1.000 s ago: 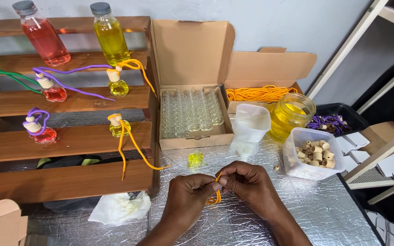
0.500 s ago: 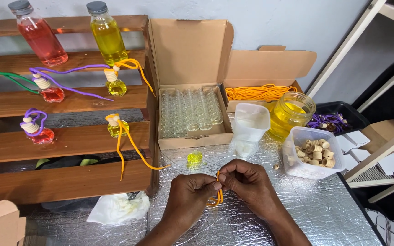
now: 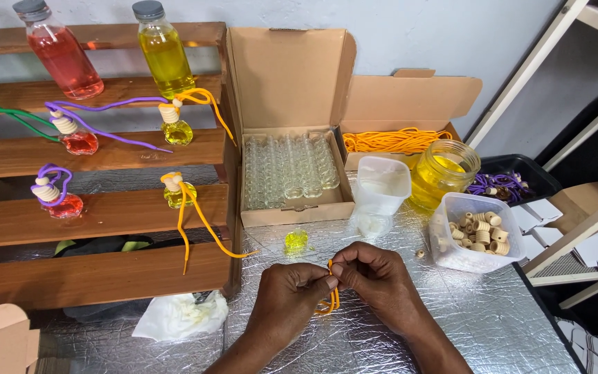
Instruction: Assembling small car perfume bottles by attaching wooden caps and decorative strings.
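Observation:
My left hand and my right hand meet at the fingertips low in the middle of the view, both pinching a short orange cord whose loop hangs down between them. Just beyond the hands, a small round bottle of yellow liquid rests on the silver foil table cover. A tiny wooden bead lies to the right of my right hand.
An open cardboard box of several empty small glass bottles stands behind. Right of it: a box of orange cords, a jar of yellow liquid, an empty plastic tub, a tub of wooden caps. Wooden shelves at left hold filled bottles.
My hands have stayed in place, working the orange cord between the fingertips; its loop has shifted slightly. Nothing else has moved.

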